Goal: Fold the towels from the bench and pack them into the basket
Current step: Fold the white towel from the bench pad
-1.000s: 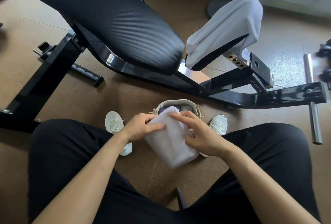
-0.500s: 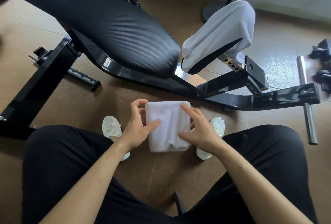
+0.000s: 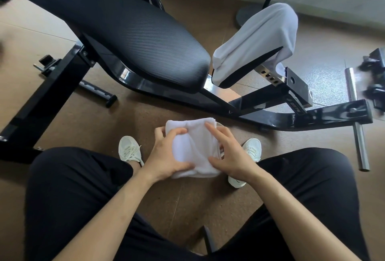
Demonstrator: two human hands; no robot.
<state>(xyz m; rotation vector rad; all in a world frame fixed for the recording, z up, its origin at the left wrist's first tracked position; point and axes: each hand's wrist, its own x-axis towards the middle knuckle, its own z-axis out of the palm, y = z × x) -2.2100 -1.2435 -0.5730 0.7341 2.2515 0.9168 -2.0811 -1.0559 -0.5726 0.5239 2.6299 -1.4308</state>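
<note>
Head view puts the folded towel (image 3: pixel 193 148) low between our knees, above the floor and midway between the left shoe (image 3: pixel 128 150) and the right shoe (image 3: pixel 253 148). We hold it from both sides. Our left hand (image 3: pixel 166 156) grips its left edge, fingers curled over the top face and thumb at the near corner. Our right hand (image 3: pixel 231 152) pinches the right edge, index finger laid straight along the cloth and thumb at the other near corner. The towel's long axis runs away from us, near end by our wrists, far end toward the surface (image 3: pixel 135 37). The basket is hidden, and we judge it sits right beneath the towel. If so, the coming move is straight down with the long axis kept as it is, both hands equally near. A second towel (image 3: pixel 260 37) lies draped over the small pad of the surface, beyond and to the right, nearer our right hand and not yet folded.
</note>
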